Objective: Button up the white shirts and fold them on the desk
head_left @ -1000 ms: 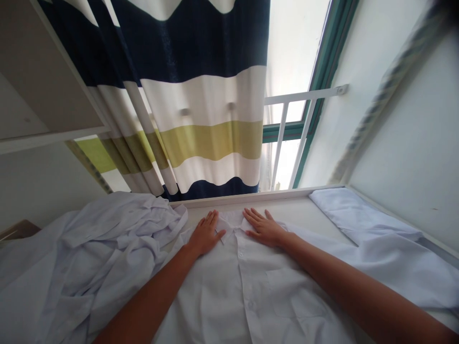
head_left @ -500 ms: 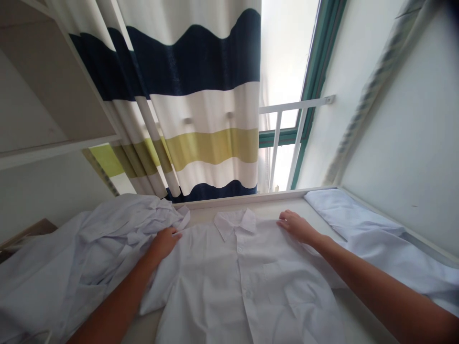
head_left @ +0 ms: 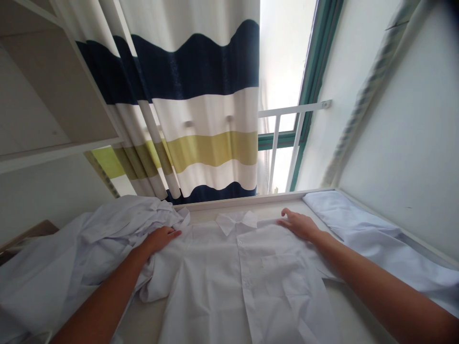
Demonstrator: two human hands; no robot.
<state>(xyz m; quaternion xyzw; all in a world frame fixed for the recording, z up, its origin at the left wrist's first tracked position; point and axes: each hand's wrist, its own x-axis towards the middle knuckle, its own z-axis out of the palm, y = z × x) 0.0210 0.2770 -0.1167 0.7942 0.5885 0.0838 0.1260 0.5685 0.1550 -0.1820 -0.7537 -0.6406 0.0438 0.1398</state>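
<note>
A white button-up shirt [head_left: 229,282] lies front-up on a white table [head_left: 218,206], collar toward the window. My left hand [head_left: 159,237] rests on the shirt's left shoulder, at the edge of a crumpled heap of white garments [head_left: 82,248], fingers stretched out. On the shirt's right shoulder my right hand [head_left: 299,223] lies flat with its fingers extended. Neither hand grips anything that I can see.
A folded white cloth [head_left: 344,215] lies along the right wall. Behind the table hang a striped curtain [head_left: 201,119] and a window with a white rail [head_left: 290,110]. A shelf unit [head_left: 43,95] stands at the upper left.
Both hands have slid outward from the collar to the shirt's shoulders. The view has tilted slightly.
</note>
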